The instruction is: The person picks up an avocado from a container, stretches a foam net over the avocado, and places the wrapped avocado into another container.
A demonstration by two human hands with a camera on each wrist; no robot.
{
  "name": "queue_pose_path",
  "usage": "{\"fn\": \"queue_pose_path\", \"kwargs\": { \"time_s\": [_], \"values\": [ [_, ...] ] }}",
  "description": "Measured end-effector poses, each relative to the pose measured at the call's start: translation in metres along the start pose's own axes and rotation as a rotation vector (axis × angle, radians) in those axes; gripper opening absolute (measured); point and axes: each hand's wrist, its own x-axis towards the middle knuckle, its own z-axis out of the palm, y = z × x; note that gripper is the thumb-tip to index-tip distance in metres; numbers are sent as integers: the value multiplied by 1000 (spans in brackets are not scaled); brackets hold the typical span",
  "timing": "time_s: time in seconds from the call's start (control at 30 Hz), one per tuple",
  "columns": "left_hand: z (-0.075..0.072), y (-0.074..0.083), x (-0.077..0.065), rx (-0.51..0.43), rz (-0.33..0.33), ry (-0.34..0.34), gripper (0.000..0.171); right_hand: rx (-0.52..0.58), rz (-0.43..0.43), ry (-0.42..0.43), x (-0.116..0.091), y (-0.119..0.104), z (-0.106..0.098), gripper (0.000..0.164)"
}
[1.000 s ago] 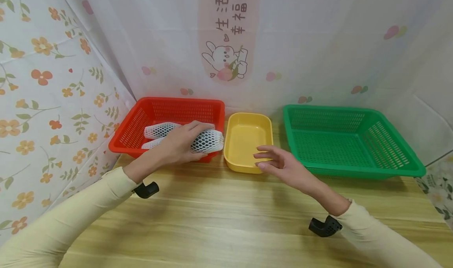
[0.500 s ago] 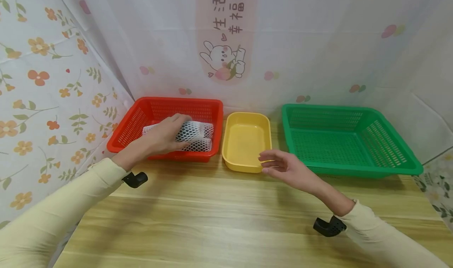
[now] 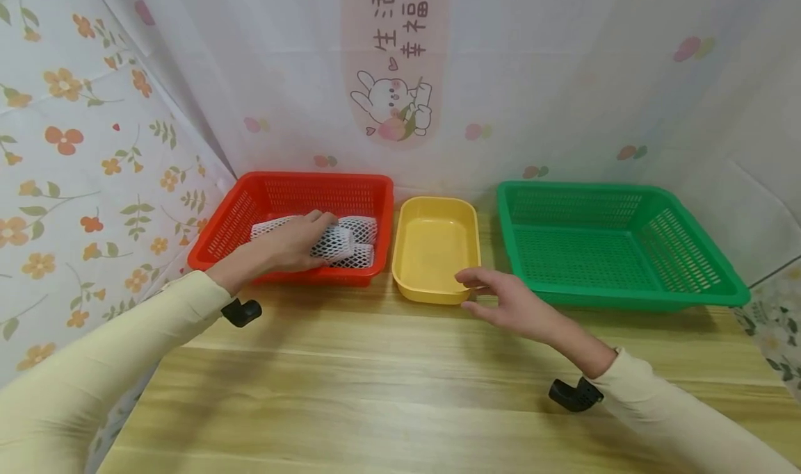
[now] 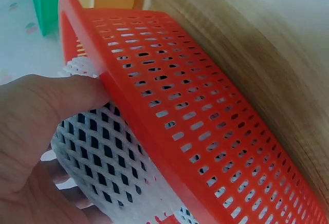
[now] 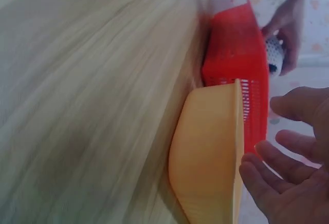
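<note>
My left hand (image 3: 288,244) grips a white foam fruit net (image 3: 336,243) inside the red basket (image 3: 384,213), close to its front rim. In the left wrist view, thumb and fingers curl round the net (image 4: 97,154), and dark shows through its mesh; what it wraps is hidden. Other white foam nets (image 3: 364,229) lie beneath and behind it, partly covered by the hand. My right hand (image 3: 510,301) hovers at the front right corner of the yellow tray (image 3: 432,251), holding nothing. Its fingers are spread and loosely bent in the right wrist view.
A large green basket (image 3: 578,248) with nothing in it stands on the right of the wooden table (image 3: 375,377). The yellow tray sits between the two baskets. A printed curtain (image 3: 288,78) hangs behind, and a flowered cloth (image 3: 75,196) hangs at the left.
My left hand has carried the foam net from the red basket's right edge leftward and down onto the others, still gripping it. The right hand has barely moved.
</note>
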Motion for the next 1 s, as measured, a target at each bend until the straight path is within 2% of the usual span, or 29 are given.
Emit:
{"fn": "queue_pose_path", "kwargs": {
  "time_s": [0.2,0.4,0.63,0.87,1.0],
  "values": [
    [0,0,4,46,-3,-44,77,-294,-103,6,5,5,5,41],
    [2,-1,8,52,-2,-60,77,-445,-188,41,11,11,11,28],
    [5,-3,8,58,-6,-69,76,-488,-199,75,15,12,16,23],
    [-1,-2,10,79,-64,-99,79,-472,-205,85,17,11,14,23],
    [1,-2,11,71,-85,-117,79,-475,-205,78,18,13,14,23]
  ]
}}
